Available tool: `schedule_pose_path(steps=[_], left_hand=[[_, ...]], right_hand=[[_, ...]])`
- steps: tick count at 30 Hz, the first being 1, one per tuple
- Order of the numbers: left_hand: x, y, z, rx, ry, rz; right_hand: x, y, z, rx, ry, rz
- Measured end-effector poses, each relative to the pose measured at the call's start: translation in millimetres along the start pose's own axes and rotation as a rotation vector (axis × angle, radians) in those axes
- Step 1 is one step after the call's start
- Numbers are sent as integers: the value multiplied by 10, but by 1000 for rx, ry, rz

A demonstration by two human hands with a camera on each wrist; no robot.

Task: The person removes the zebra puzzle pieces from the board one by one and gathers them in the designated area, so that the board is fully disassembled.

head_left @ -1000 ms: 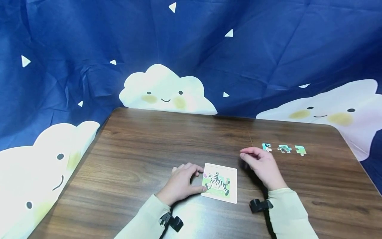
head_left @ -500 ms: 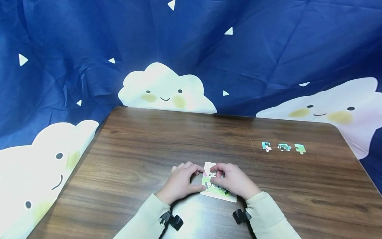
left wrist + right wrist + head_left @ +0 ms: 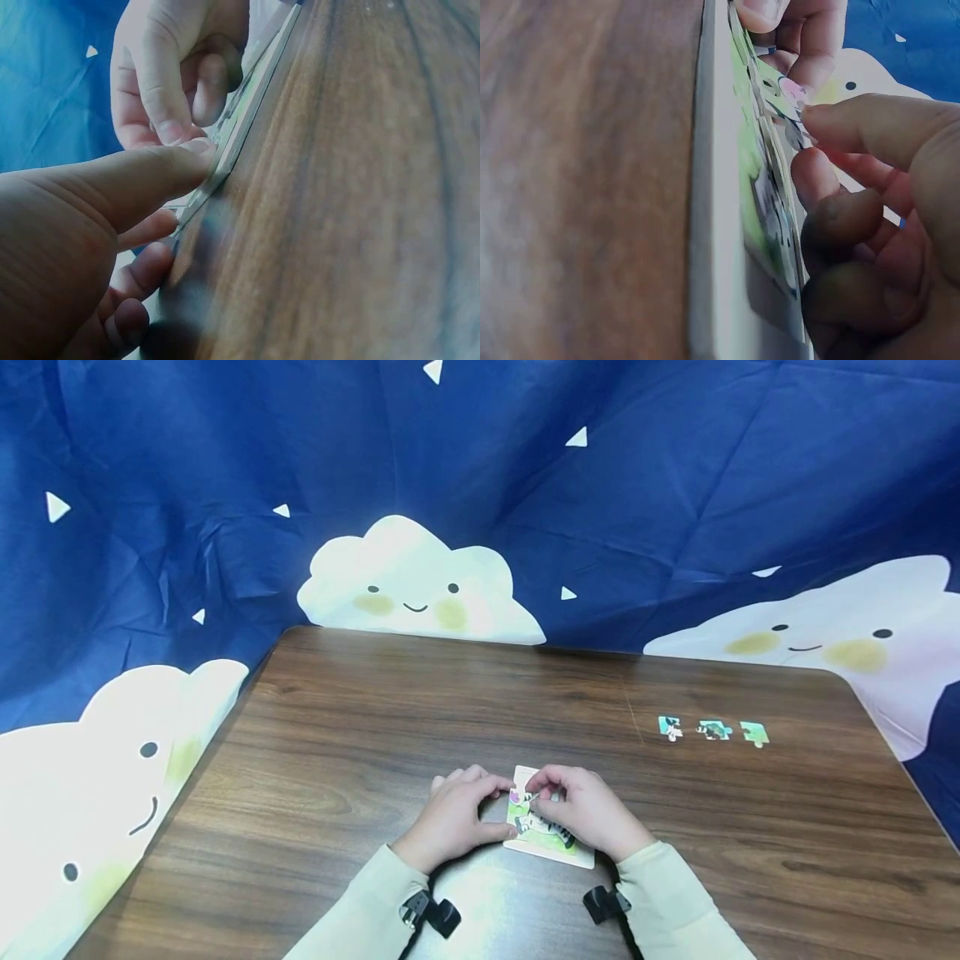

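Note:
A small square jigsaw puzzle board (image 3: pixel 570 860) with a zebra picture and a pale border lies flat on the table in the head view. My left hand (image 3: pixel 453 822) rests at its left side; the straight thumb and the index finger touch the board near that edge. Over the board's upper part, my right hand (image 3: pixel 588 810) pinches a puzzle piece (image 3: pixel 784 94) between thumb and fingers. In the right wrist view this piece, green with a pink patch, stands tilted above the board. Part of the zebra picture is hidden under my right hand.
Three loose puzzle pieces, a left one (image 3: pixel 671 727), a middle one (image 3: pixel 714 730) and a right one (image 3: pixel 753 733), lie in a row on the brown wooden table (image 3: pixel 390 702). Behind it hangs a blue curtain (image 3: pixel 480 452) with clouds.
My right hand has moved left from beside the loose pieces onto the board, and a piece at the board's upper left now sits tilted in its fingers. My left hand has stayed put.

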State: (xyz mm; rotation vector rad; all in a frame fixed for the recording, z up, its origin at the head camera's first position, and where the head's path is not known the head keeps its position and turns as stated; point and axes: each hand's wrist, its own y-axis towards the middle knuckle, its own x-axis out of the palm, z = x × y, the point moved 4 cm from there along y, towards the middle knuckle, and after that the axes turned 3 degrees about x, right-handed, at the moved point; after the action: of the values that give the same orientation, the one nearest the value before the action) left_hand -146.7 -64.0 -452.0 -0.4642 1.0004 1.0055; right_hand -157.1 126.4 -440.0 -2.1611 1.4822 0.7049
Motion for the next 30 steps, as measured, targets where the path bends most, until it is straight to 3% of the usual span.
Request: schedule_pose_path(steps=[14,19,23,30], left_hand=[[-6,-1,13,9,17,-12],[4,0,11,8,8,-17],[5,1,11,5,1,-21],[1,1,14,0,3,-33]], right_hand=[[-17,-9,-18,8,18,30],[-38,3,25,11,39,73],[-90,10,69,37,63,127],[-203,-2,174,77,95,139]])
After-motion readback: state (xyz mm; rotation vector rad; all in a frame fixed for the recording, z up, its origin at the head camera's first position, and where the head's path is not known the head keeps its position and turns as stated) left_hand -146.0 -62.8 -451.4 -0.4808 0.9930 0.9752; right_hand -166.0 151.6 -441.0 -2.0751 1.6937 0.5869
